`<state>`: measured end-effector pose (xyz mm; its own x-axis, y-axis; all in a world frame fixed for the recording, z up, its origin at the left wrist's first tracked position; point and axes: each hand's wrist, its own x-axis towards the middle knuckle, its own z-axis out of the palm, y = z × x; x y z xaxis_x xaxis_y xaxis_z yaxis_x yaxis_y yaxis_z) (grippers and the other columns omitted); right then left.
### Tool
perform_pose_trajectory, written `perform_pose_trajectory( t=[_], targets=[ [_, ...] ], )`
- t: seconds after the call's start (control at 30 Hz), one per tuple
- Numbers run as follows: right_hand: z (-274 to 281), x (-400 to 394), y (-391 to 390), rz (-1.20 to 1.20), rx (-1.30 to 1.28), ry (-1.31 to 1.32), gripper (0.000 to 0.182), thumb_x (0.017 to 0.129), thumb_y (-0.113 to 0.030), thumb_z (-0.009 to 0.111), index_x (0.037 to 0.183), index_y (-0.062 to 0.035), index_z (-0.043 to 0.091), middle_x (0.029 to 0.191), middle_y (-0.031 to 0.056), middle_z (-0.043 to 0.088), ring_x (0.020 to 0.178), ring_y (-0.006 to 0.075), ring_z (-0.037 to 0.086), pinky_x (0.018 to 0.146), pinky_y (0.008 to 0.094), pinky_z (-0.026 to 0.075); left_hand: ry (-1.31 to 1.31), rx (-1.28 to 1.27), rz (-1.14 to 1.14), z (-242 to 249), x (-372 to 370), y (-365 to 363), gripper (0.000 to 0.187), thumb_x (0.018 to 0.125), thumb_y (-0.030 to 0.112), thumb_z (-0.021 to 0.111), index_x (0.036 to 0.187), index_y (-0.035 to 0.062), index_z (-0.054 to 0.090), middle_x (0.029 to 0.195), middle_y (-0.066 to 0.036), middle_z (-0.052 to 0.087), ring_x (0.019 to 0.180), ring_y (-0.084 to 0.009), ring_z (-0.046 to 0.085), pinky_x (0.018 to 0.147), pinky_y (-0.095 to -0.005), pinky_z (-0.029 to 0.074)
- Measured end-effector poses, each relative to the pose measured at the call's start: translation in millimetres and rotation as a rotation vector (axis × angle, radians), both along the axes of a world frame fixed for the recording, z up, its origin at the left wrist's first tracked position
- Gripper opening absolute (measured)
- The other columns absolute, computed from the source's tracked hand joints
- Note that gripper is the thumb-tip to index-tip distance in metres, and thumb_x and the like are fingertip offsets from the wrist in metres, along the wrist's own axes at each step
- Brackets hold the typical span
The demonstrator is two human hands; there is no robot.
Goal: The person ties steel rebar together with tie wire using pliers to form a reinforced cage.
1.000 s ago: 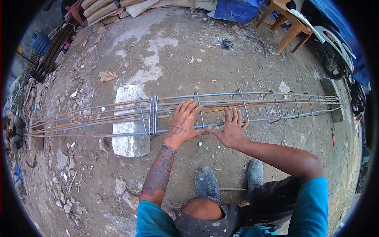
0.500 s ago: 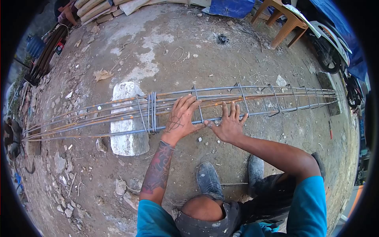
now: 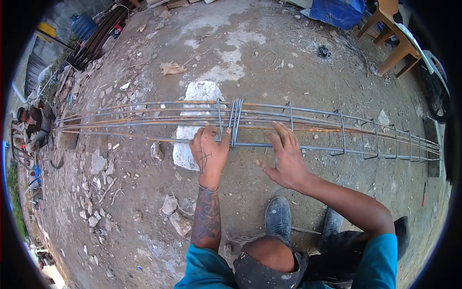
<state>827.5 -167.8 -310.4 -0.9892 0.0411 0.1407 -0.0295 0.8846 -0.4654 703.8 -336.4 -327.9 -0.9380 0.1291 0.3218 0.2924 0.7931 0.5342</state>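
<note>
A long cage of steel rebar runs from left to right, with several rusty and grey bars. Over its lower bar, my left hand has its fingers curled, with the thumb apart, at a single slanted stirrup. Just right of that hand, several stirrups stand bunched together around the bars. My right hand hovers at the near side of the cage, its fingers spread and holding nothing. Farther right, spaced stirrups sit along the bars.
A white block lies under the cage, and another block supports its right end. Rubble lies at the left, where a person is near the far bar ends. A brown plastic chair and blue tarp are at upper right.
The view has swung left, bringing a person into sight. My left hand has moved from right of the bunched stirrups to their left and curled. My right hand has come off the lower bar.
</note>
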Motion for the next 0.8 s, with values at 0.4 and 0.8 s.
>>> perform_pose_trajectory(
  t=[0.4,0.8],
  targets=[
    [1,-29,-67,-0.511,-0.248,-0.246,0.094,0.081,-0.047,0.065,0.145,0.0045,0.019,0.149,0.0335,0.011,0.142,0.0468,0.002,0.106,0.0707,0.002,-0.401,0.043,-0.141,-13,-32,-1,0.056,0.067,0.03,0.082,0.103,-0.0032,0.056,0.066,-0.012,0.064,0.068,-0.0261,0.064,0.069,-0.0376,0.047],
    [-24,-43,-72,-0.619,-0.045,-0.16,0.087,0.083,-0.046,0.062,0.143,0.0052,0.026,0.15,0.0327,0.012,0.142,0.047,-0.001,0.106,0.0698,-0.005,-0.437,0.143,-0.215,-10,-36,1,0.05,0.071,0.02,0.079,0.106,-0.0033,0.053,0.068,-0.013,0.064,0.061,-0.0194,0.06,0.058,-0.0331,0.048]
  ],
)
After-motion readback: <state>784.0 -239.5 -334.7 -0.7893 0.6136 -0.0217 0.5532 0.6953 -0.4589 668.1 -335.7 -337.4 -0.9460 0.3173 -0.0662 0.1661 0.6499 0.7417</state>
